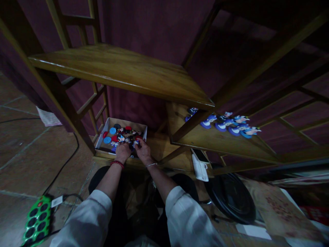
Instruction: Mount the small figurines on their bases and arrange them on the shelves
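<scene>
A shallow white cardboard box on the low wooden shelf holds several small figurines with red, blue and black round bases. My left hand, with a red bead bracelet, reaches over the box's front edge among the figurines; its fingers curl down and what they hold, if anything, is hidden. At the box's right front, my right hand, with a thin silver bracelet, has its fingers pinched on a small figurine with white and blue parts.
Several blue-and-white figurines stand on the middle shelf at the right. An upper shelf board overhangs the box. A phone lies low right, beside a white packet. A green power strip and cables are on the floor.
</scene>
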Tool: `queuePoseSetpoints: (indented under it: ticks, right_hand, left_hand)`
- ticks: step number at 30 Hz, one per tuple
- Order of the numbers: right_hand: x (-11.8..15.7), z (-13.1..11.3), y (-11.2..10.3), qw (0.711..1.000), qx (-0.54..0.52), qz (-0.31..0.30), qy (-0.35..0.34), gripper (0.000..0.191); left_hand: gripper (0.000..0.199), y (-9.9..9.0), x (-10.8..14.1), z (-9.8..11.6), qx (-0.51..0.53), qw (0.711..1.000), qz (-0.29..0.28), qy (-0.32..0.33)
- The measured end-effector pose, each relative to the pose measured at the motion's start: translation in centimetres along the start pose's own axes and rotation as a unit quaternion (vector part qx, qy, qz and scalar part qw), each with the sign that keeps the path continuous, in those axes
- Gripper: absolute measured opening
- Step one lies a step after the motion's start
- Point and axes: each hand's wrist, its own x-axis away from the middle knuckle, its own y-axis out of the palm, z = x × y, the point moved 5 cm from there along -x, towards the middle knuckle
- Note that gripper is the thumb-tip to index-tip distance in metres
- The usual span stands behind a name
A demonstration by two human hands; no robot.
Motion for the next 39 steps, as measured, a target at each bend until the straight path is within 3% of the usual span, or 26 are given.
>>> queuePoseSetpoints:
  ticks: [10, 21, 33, 39]
  right_hand:
    - [-0.3, 1.5, 0.3, 0.994, -0.098, 0.014, 0.040, 0.031]
    - [-0.5, 1.7, 0.4, 0.992, -0.107, 0.004, 0.062, 0.031]
    - [-0.4, 1.4, 0.1, 0.994, -0.084, 0.003, 0.068, 0.031]
    - [-0.4, 1.5, 0.0, 0.981, -0.170, -0.004, 0.092, 0.033]
  left_hand:
    - [0.034, 0.5, 0.1, 1.5, -0.038, 0.998, 0.044, -0.013]
    - [0.039, 0.6, -0.3, 1.8, -0.068, 0.997, 0.019, -0.017]
    - [0.031, 0.7, -0.6, 1.4, -0.019, 1.000, 0.010, -0.009]
    - [0.031, 0.6, -1.0, 1.1, 0.030, 0.999, 0.009, -0.020]
